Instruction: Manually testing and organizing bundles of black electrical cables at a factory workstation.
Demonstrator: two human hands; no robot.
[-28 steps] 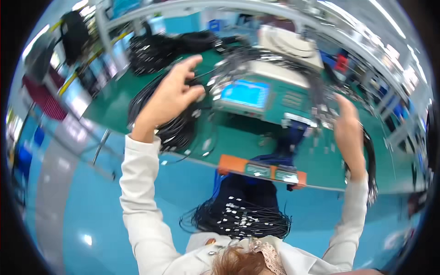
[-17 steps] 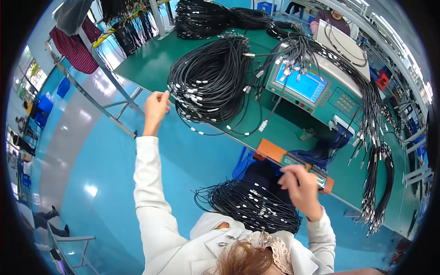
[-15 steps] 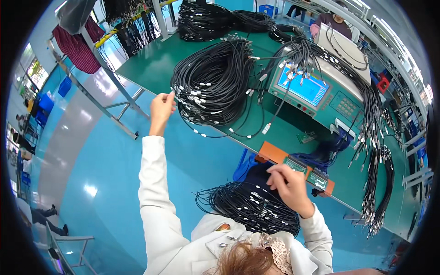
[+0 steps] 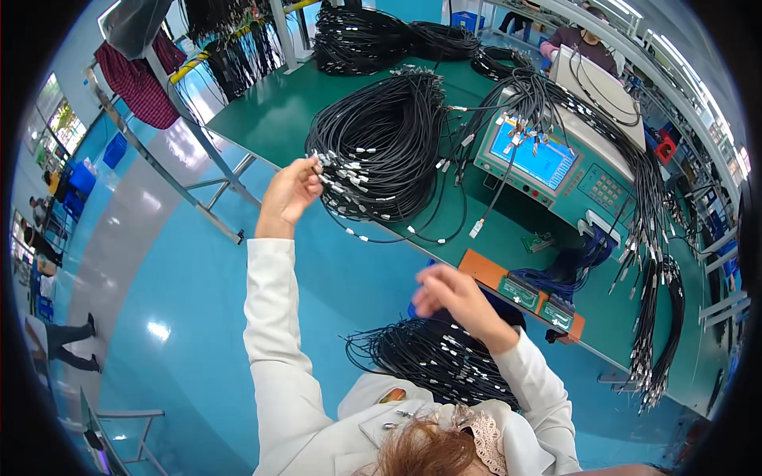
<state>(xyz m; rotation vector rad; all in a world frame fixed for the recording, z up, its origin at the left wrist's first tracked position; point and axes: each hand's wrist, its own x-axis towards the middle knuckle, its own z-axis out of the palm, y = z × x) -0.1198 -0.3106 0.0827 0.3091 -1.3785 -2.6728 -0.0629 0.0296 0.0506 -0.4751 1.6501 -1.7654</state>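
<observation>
On the bench [image 4: 258,111], at left, lies a coil of black cables [image 4: 389,135]. The left hand [image 4: 298,190] has a narrow grip beside its white connectors [image 4: 349,166]; whether it holds any is unclear. The right hand [image 4: 456,297] is loosely parted, apparently empty. Tugging one cable could snag overlapping loops.
</observation>
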